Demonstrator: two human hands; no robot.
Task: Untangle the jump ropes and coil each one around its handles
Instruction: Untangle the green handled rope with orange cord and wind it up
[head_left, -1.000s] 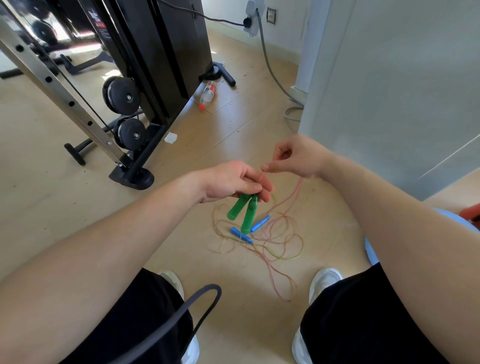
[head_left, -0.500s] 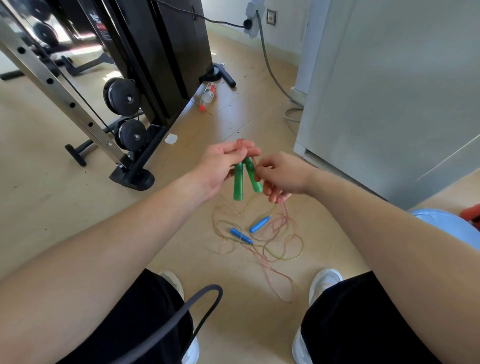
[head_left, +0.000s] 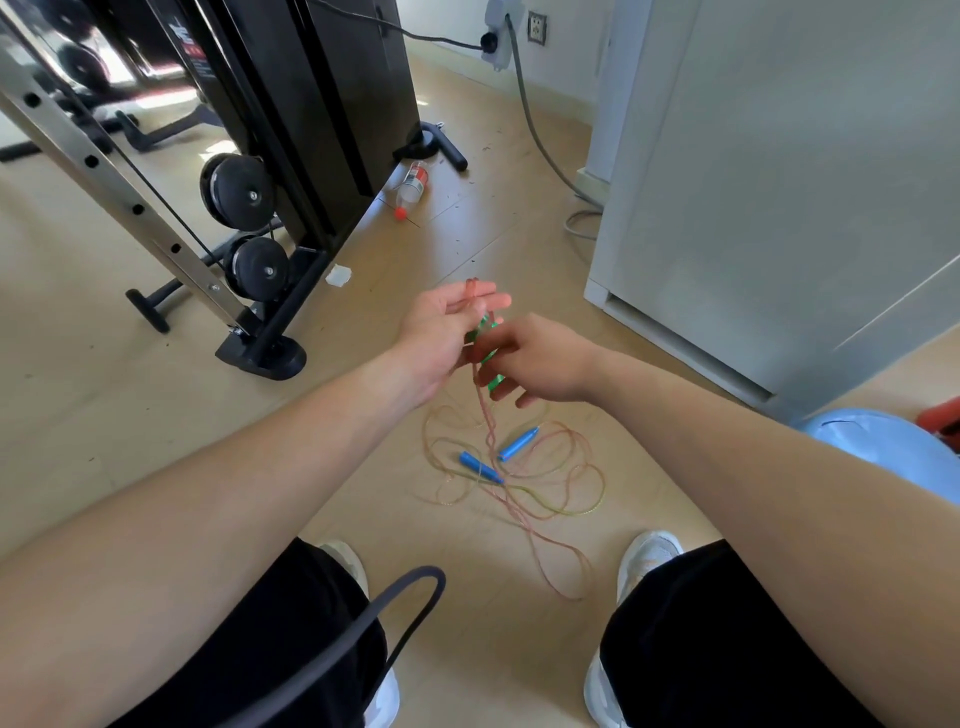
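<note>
Green handles (head_left: 489, 357) are held above the floor (head_left: 493, 649) in the curled fingers of the right hand (head_left: 545, 364); left hand (head_left: 441, 327) is held just beside it, fingers straight, with a loop of pink rope (head_left: 483, 405) draped over the fingertips; rope is seen hanging to a tangle on the floor; two blue handles (head_left: 480, 466) are noted lying within the tangle.

green handles (head_left: 489, 357) raised together, pink cord (head_left: 485, 415) trailing down into tangled loops, two blue handles (head_left: 480, 466) lying among them
</note>
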